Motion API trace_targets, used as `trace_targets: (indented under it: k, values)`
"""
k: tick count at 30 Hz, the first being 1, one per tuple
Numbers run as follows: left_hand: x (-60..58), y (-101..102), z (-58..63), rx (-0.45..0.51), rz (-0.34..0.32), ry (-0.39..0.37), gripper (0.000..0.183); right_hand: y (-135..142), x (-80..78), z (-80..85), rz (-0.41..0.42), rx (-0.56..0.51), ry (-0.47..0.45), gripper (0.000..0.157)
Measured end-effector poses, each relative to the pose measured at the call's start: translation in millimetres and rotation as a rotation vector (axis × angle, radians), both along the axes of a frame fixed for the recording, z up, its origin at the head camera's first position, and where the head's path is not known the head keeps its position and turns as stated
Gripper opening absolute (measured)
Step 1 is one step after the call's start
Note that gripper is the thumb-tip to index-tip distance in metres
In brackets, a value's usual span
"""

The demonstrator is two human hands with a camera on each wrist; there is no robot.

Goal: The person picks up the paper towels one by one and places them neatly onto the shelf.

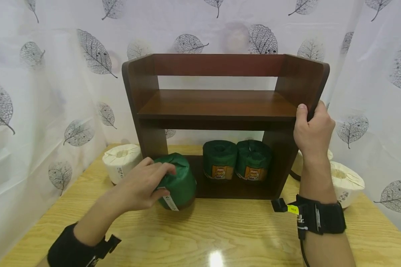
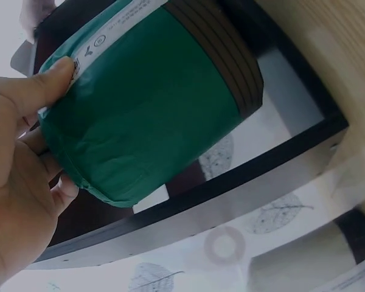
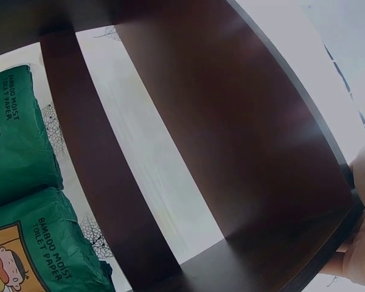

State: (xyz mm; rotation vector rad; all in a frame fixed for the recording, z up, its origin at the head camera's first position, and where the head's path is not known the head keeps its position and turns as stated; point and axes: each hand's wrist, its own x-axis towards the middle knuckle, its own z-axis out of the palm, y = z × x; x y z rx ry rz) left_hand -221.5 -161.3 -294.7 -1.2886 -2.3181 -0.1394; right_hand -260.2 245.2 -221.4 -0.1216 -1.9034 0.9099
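My left hand (image 1: 147, 183) grips a green-wrapped toilet paper roll (image 1: 182, 181) by its top end, at the lower left opening of a dark brown wooden shelf (image 1: 217, 104). The roll is tilted, and the left wrist view shows thumb and fingers pinching the wrapper (image 2: 140, 115) near one end. High on the shelf's right side panel, my right hand (image 1: 314, 128) holds the front edge, thumb inside. Two more green rolls, one in the middle (image 1: 219, 157) and one at the right (image 1: 254, 157), stand upright side by side on the bottom board.
A cream-wrapped roll (image 1: 121, 159) stands left of the shelf. On the right are another cream roll (image 1: 345, 185) and one partly hidden behind my right forearm. The wooden table (image 1: 227, 230) extends in front; a leaf-patterned curtain (image 1: 194, 22) hangs behind.
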Motion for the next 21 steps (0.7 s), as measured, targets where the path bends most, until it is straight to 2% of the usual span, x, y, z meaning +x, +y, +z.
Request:
trace_targets:
  k: [5,11,21]
  values:
    - [-11.9,13.0,-0.8,-0.054,0.038,-0.013,0.051,0.5,-1.3,0.2,0.005,0.001,-0.026,0.045]
    - [-21.9,30.0,7.9,-0.085,0.063,-0.057,0.051,4.1,2.7,-0.2,-0.015,0.014,0.002,0.043]
    - [-45.7,47.9,18.0,-0.084,0.232,-0.060,0.048,-0.3,0.1,-0.9,-0.009,0.002,0.013,0.044]
